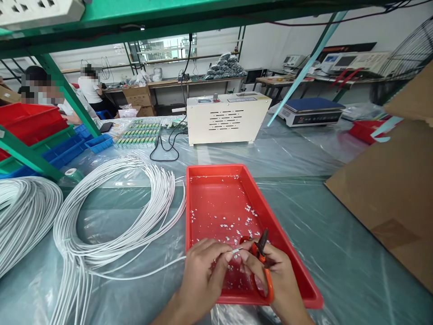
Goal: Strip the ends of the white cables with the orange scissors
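Workshop, plastic-covered worktop (301, 203). I've got one white cable (162, 269), its tip over the red tray (216, 194). Left hand (207, 266) pinches it near the tip; right hand (282, 275) grips orange-handled cutters (269, 284), fingers at the tip. White scraps (250, 210) in tray. Cable coil (160, 192) left, beige machine (225, 119) behind, cardboard box (389, 194) right.

- Light is bright; the back window (169, 47) shines pale.
- The plastic sheet (297, 203) gives streaky glare.
- Edges look stretched; two heads (35, 73) are pixelated.
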Motion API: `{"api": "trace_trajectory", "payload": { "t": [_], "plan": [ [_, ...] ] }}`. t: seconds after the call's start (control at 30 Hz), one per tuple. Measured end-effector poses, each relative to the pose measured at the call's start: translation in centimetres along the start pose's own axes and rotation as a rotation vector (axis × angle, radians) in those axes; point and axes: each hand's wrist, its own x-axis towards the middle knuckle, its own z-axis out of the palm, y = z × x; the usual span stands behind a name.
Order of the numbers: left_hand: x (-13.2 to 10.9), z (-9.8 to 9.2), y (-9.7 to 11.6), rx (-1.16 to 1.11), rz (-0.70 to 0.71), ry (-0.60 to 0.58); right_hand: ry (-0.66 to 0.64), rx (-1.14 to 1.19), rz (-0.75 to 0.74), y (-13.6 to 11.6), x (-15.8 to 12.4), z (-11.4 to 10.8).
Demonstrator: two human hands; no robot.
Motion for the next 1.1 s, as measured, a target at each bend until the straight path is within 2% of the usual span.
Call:
{"api": "trace_trajectory", "payload": {
  "t": [0.17, 0.37, 0.43, 0.67, 0.87, 1.1],
  "plan": [
    [0.1, -0.6, 0.3, -0.277, -0.126, -0.104, -0.044, -0.096, -0.009, 0.4, 0.5, -0.6],
    [0.0, -0.7, -0.3, -0.519, -0.234, -0.138, -0.004, -0.625, -0.283, 0.2, 1.4, -2.0],
    [0.1, -0.7, -0.4, -0.544, -0.252, -0.144, 0.002, -0.662, -0.3, 0.0, 1.6, -2.2],
    [-0.1, -0.5, -0.4, -0.59, -0.247, -0.143, -0.271, -0.055, 0.004, -0.9, 1.1, -1.4],
    [-0.2, -0.2, -0.6, -0.561, -0.243, -0.159, -0.224, 0.174, 0.165, -0.4, 0.9, -1.0],
    [-0.2, -0.1, -0.6, -0.343, -0.193, -0.145, -0.183, 0.185, 0.177, -0.7, 1.0, -0.9]
  ]
}}
